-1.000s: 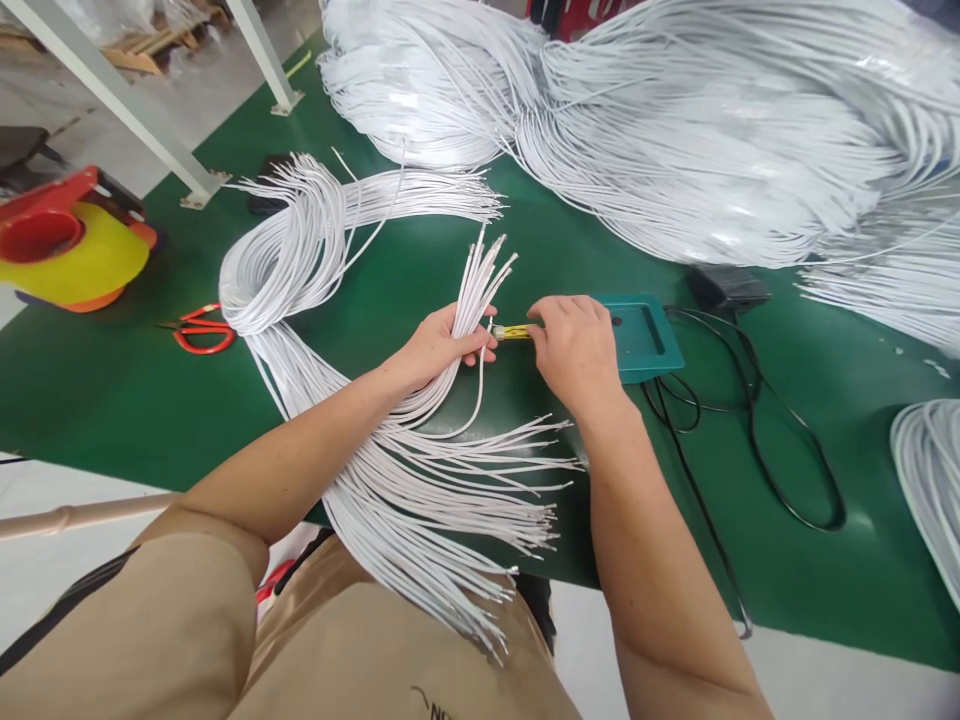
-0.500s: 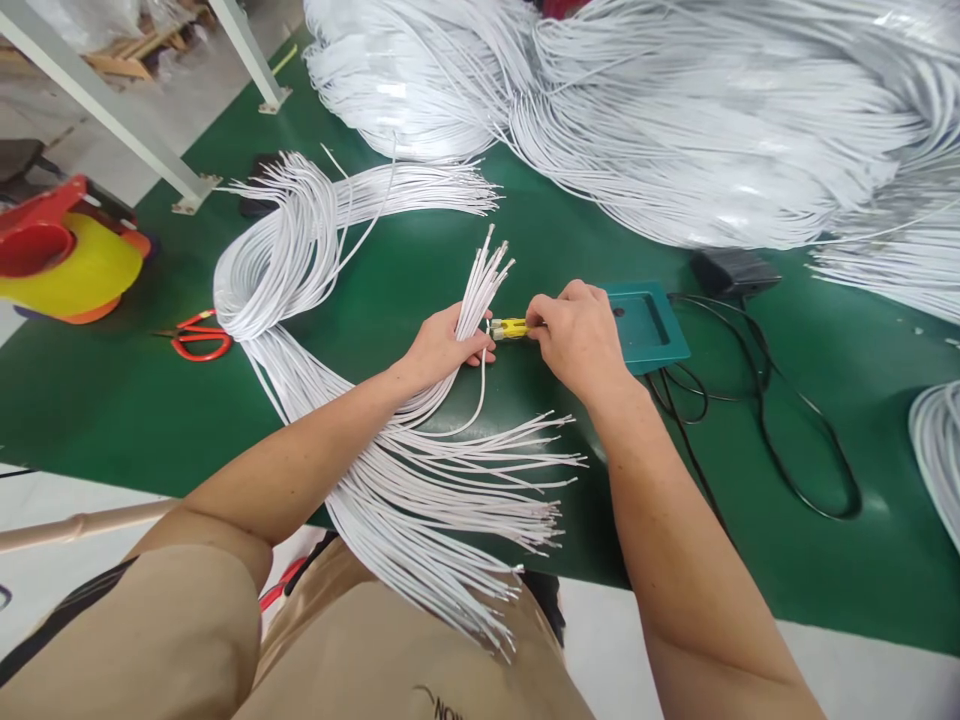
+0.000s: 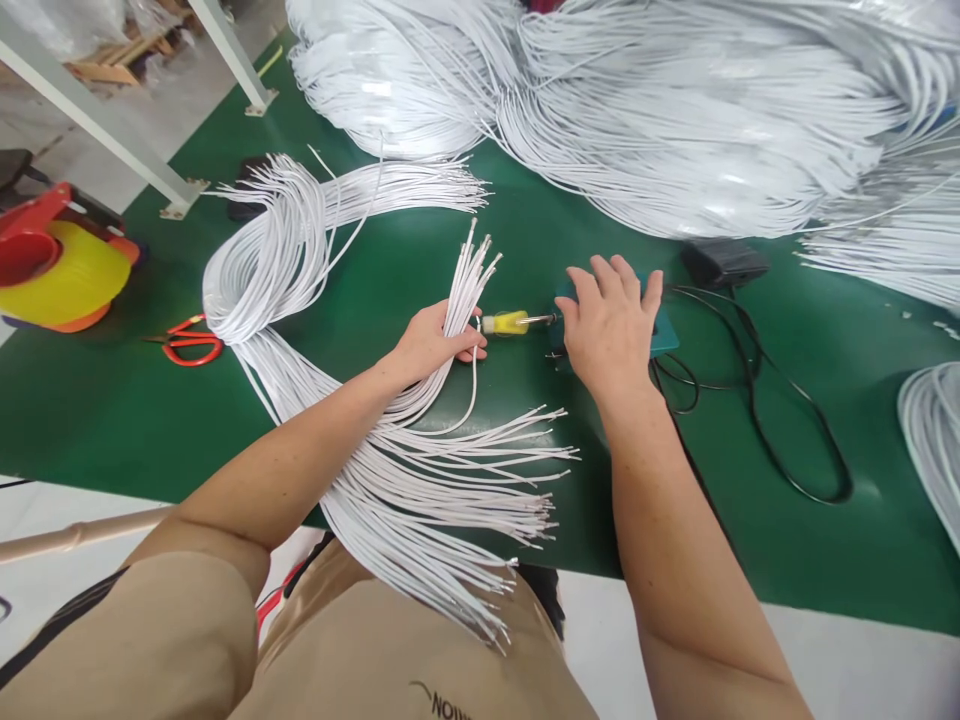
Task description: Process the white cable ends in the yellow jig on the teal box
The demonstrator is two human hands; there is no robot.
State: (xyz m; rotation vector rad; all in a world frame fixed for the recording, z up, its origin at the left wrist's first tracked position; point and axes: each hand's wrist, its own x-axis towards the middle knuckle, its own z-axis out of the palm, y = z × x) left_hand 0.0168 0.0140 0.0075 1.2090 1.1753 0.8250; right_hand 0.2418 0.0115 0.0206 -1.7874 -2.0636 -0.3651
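Note:
My left hand [image 3: 435,340] is closed around a bundle of white wires [image 3: 469,285], whose cut ends stick up past the thumb. One loose wire hangs down from this grip. Just right of my left fingertips is a small yellow-handled tool like a tester screwdriver [image 3: 508,323], its thin metal shaft pointing right. A wire end is close to its handle; whether they touch I cannot tell. Above a teal box [image 3: 664,335] with a recessed top, my right hand [image 3: 609,325] has its fingers spread and holds nothing. The hand hides most of the box.
More white wires [image 3: 450,500] fan out under my left forearm from a coiled bundle [image 3: 247,270]. Red-handled scissors [image 3: 193,345] lie at left. Large wire heaps [image 3: 697,130] cover the back. A black adapter [image 3: 724,262] and black cable [image 3: 795,410] lie at right.
My right hand has let go of the yellow-handled tool and moved right, its fingers now spread over the teal box. My left hand still holds the wires.

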